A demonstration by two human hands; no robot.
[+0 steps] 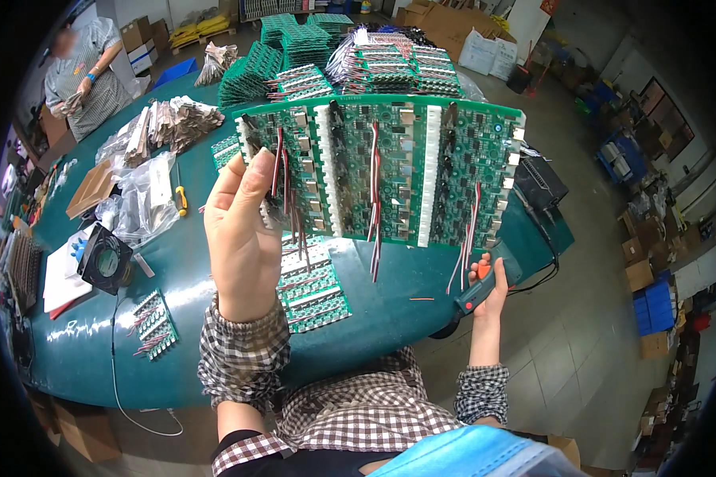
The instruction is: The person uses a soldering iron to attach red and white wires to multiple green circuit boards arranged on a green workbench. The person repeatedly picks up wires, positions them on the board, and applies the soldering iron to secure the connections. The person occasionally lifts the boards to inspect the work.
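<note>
The person is lifting a wide green circuit-board panel (382,167) up in front of them, above the teal desk (207,278), and everything else sits around that panel. The left hand (243,230) is pinching the panel's left end, thumb in front and fingers (253,171) closed narrow on its edge. Below the panel's right corner, the right hand (489,282) is wrapping its fingers around a handheld tool with an orange trigger (485,278), likely a soldering tool, with a black cord running off to a dark box (539,181) just behind that corner. Red and white wires (374,199) are dangling from the panel's face and past its lower edge. With only one end gripped, I think the long panel could sag or twist and slip out, and the hanging wires could snag on the smaller boards (314,286) lying on the desk right under it. The tool tip looks close to those wires too, so a careless swing could catch them. Behind the panel, stacks of boards (342,63) are crowding the desk; left of it lie plastic bags (147,199) and a small black fan (103,258). The open room is to the right of the panel, past the desk edge over bare floor (581,318).
</note>
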